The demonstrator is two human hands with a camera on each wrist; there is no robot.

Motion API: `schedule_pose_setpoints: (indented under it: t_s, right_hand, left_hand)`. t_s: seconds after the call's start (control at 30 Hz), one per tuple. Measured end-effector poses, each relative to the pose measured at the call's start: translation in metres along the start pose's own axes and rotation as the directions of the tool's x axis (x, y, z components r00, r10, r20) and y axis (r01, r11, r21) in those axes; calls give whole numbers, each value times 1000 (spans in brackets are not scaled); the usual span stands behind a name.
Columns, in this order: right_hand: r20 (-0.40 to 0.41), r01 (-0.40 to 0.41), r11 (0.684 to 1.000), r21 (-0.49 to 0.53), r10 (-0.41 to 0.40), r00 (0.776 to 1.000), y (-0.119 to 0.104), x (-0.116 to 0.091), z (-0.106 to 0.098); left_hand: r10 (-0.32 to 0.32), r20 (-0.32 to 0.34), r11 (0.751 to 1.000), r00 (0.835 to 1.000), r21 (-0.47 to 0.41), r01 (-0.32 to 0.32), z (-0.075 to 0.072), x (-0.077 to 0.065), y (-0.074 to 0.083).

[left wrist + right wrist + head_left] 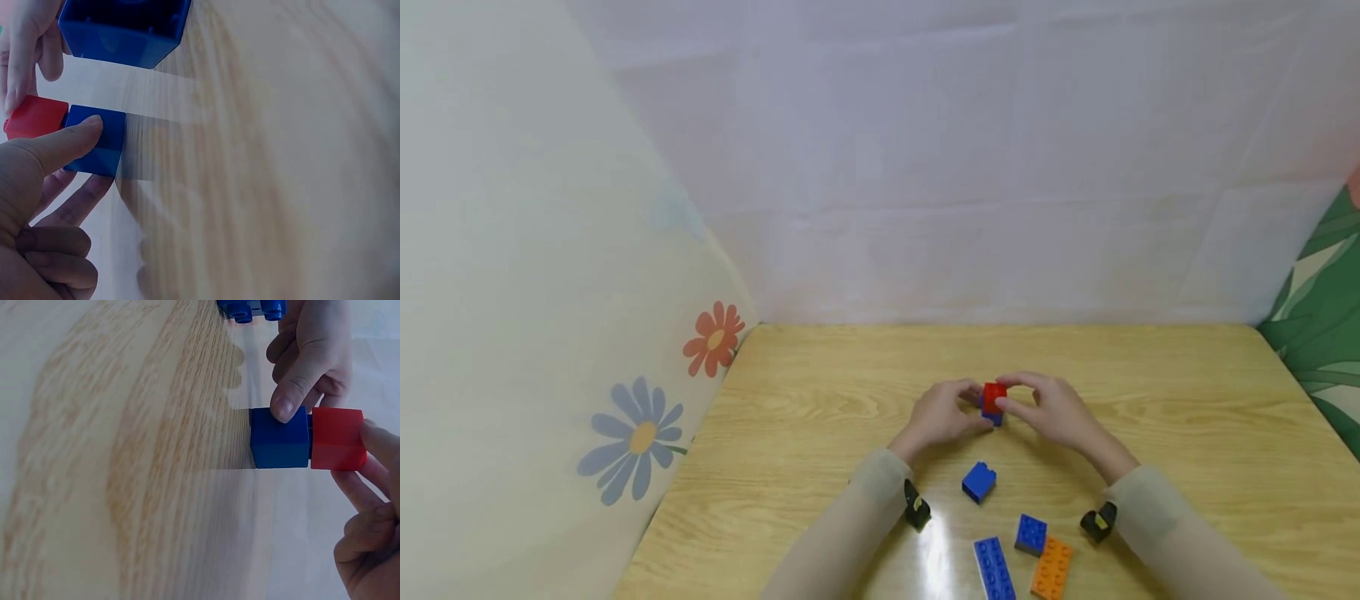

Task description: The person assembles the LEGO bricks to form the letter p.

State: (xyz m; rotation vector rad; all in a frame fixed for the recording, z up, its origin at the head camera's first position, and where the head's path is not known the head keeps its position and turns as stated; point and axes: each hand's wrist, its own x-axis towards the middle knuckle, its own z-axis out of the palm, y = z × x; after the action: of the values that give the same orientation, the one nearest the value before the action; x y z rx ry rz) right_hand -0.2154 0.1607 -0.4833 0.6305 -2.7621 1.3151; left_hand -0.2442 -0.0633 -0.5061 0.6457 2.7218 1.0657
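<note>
Both hands meet near the table's middle around two stacked toy building bricks. My left hand [942, 410] pinches the lower blue brick [280, 440], which stands on the table, with the thumb on one side and fingers on the other. On top of it is a red brick [995, 395], pinched between the thumb and fingers of my right hand [1054, 410]. In the right wrist view a narrow gap with blue studs shows between the two bricks. The left wrist view shows the same red brick [37, 117] partly behind my left thumb.
Nearer me, a loose blue brick [979, 482] lies on its side on the wooden table [820, 400]. Closer still are a second blue brick [1032, 534], an orange brick [1052, 568] touching it, and a long blue brick [995, 569]. A white cloth [1000, 208] hangs behind the table.
</note>
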Motion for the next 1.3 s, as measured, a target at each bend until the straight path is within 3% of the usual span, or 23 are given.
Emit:
schedule_pose_setpoints:
  t_s: [0.73, 1.3]
  right_hand:
    - [22, 3, 999, -51, -2, 1000, -7, 4, 0]
    - [41, -84, 996, -34, 85, 996, -8, 2, 0]
  left_hand:
    - [-8, 11, 1000, 1000, 11, 8, -3, 0, 4]
    - [1, -5, 1000, 1000, 16, -1, 0, 0, 2]
